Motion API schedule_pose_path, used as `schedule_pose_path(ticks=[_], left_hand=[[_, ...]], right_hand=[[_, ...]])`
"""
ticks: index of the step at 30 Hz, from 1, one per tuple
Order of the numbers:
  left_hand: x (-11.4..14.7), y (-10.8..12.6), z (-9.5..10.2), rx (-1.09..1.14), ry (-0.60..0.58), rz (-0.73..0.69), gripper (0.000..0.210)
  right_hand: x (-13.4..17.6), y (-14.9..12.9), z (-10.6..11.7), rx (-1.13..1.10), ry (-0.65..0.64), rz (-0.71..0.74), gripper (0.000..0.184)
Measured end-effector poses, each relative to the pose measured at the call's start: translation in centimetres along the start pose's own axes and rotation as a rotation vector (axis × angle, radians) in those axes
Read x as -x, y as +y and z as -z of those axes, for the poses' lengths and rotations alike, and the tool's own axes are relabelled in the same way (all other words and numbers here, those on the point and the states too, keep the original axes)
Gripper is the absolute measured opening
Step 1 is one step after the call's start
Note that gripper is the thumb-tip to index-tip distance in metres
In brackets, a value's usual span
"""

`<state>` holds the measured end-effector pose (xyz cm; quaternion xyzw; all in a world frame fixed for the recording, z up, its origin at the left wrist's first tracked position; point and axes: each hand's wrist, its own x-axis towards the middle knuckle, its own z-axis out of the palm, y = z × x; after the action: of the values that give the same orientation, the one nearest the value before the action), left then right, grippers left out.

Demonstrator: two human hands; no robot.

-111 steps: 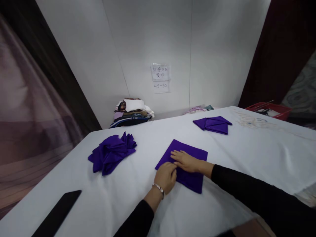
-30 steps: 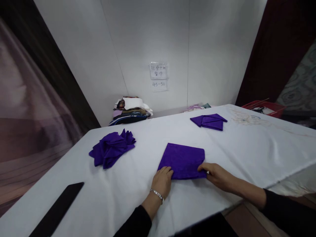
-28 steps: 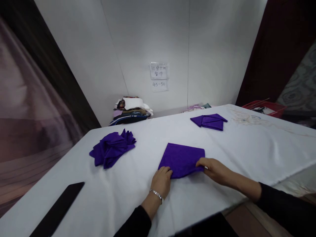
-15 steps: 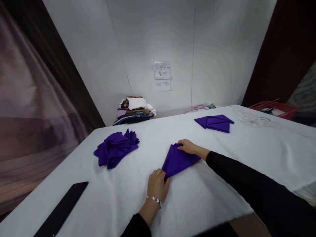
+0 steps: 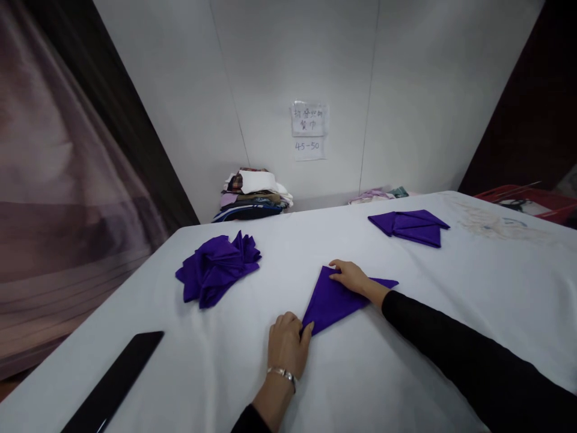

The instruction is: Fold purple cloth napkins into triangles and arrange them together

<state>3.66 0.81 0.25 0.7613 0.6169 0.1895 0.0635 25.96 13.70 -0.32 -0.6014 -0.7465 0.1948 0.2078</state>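
A purple cloth napkin (image 5: 331,304), folded into a flat triangle-like shape, lies on the white-covered table in front of me. My left hand (image 5: 288,343), with a silver bracelet at the wrist, pinches its near left corner, the thumb on top of the cloth. At the far edge my right hand (image 5: 350,276) holds the fabric between thumb and fingers. The right forearm crosses the napkin, and a pointed end shows beyond the wrist. Part of the cloth is hidden under that hand.
A gathered purple napkin (image 5: 216,270) stands to the left, and a flat folded one (image 5: 410,227) lies at the back right. A long black object (image 5: 119,379) rests near the left edge. Behind the table are stacked clothes (image 5: 255,195) and a red basket (image 5: 552,207).
The napkin's far edge now lies flatter and straighter, with a pointed end showing past my right wrist. Both hands stay at the cloth. The whole view has shifted slightly.
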Motion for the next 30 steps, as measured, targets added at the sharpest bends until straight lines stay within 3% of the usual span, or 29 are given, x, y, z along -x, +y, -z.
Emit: schedule_pose_path(ticks=[21, 30], left_hand=[[0.46, -0.38, 0.55, -0.065, -0.016, 0.049, 0.025], [0.44, -0.37, 0.9, -0.108, -0.006, 0.034, 0.027]], right_hand=[[0.27, 0.02, -0.46, 0.095, 0.092, 0.0, 0.043], [0.81, 0.34, -0.67, 0.182, 0.213, 0.071, 0.042]])
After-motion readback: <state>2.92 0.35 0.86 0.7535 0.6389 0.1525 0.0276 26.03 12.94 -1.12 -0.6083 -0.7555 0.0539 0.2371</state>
